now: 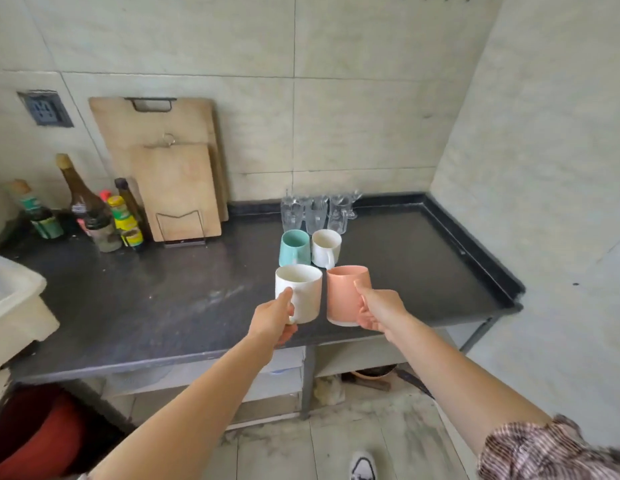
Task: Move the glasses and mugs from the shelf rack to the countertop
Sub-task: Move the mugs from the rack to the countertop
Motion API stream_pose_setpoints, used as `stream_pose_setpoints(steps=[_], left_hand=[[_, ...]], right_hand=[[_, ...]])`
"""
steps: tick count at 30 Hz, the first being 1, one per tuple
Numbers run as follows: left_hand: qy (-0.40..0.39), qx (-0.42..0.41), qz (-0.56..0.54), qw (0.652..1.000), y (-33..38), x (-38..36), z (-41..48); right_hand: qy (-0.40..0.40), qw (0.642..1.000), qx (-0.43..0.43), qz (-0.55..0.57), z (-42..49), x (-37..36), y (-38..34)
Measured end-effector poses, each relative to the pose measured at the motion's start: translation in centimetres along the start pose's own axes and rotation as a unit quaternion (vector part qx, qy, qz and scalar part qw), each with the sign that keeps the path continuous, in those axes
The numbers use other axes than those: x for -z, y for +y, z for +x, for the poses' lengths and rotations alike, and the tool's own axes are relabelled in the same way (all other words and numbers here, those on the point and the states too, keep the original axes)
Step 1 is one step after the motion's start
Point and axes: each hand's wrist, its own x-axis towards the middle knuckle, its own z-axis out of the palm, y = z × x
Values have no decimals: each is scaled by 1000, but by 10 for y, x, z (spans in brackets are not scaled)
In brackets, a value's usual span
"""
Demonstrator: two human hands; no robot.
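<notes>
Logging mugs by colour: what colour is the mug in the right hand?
The mug in the right hand is salmon pink; head view.

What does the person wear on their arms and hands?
The left hand and right hand are bare: no gloves, rings or watch show. Both forearms are uncovered. The right upper arm has a sleeve of thin dark and pale pinkish stripes; no sleeve shows on the left arm.

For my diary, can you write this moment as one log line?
left hand: holds white mug | right hand: holds pink mug | both at countertop front | behind them: teal mug, pale mug, glasses
</notes>
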Motion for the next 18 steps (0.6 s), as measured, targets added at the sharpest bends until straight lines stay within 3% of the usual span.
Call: stream_pose_setpoints(steps=[9, 18], left_hand=[[-48, 24, -17, 998, 51, -135, 103], [-8, 85, -56, 995, 74, -249, 190]], right_hand=[[11, 1000, -11, -24, 178, 74, -51], [-38, 997, -49, -49, 314, 123, -78]])
